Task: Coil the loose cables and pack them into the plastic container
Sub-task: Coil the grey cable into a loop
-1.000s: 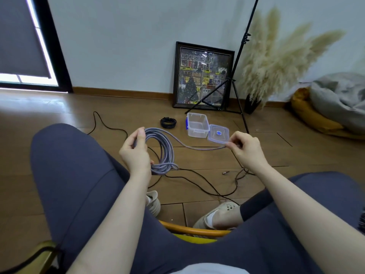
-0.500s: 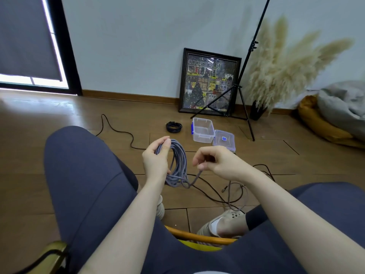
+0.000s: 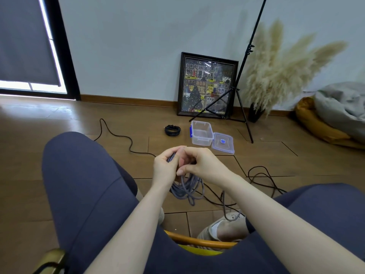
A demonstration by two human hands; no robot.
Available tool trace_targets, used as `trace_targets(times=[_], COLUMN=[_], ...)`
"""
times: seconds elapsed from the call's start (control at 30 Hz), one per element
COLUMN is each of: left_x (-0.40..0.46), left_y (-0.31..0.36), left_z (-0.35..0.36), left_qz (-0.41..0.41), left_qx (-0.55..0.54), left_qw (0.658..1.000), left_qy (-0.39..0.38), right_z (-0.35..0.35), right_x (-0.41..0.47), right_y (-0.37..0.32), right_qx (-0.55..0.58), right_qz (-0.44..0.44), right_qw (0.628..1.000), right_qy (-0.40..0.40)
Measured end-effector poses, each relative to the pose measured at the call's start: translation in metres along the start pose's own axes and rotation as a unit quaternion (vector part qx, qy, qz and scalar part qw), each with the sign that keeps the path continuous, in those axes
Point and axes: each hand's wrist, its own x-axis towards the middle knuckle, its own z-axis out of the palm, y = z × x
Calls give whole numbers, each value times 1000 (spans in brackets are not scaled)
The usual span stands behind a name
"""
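From where I stand, the coiling step is in hand and nothing is packed yet. Farthest left on the floor (image 3: 59,119), a loose black cable (image 3: 126,138) snakes from near the window toward the person's knee. The left hand (image 3: 165,171) has its fingers curled round the top of the grey cable coil (image 3: 186,189), whose loops hang down between the knees, above the floor. The right hand (image 3: 199,164) meets it at the top of the coil, fingers curled and apparently pinching the same grey cable; just where the strand runs between the two hands I cannot tell. A grey tail trails down over the shoe (image 3: 229,219), so I judge there is more to wind on. The next move calls for the right hand to gather that slack into another loop while the left keeps the bundle from springing apart.

Beyond the hands lies one small coiled black cable (image 3: 172,130), already bundled, then one clear plastic container (image 3: 201,133), open and with nothing in it, and just beside it one lid (image 3: 223,143). To the right, black cable tangle (image 3: 262,178) lies loose on the floor; whether it joins the left-hand black run I cannot tell.

Count: one grey cable, one finished black coil, at least one loose black cable, one container, one lid.
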Motion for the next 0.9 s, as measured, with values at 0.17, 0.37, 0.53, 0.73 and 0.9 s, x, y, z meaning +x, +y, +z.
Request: trace_targets(times=[0.17,0.37,0.53,0.73,0.9], left_x=[-5,-3,3,-2,-2], left_y=[2,2,4,6,6], left_z=[0,-1,-7,-4,-4], left_qz=[-61,-38,-46,-67,-40], left_qx=[-95,-92,-115,-117,-105], left_qw=[992,993,991,980,982], left_qy=[-61,-67,-51,-144,-152], right_z=[8,6,-14,-18,-17], right_x=[-1,-5,-10,-8,-7], right_y=[7,18,31,34,38], right_qx=[-122,-133,31,35,33], right_qz=[13,33,51,52,88], right_qw=[987,980,986,981,976], right_qy=[101,147,154,184,198])
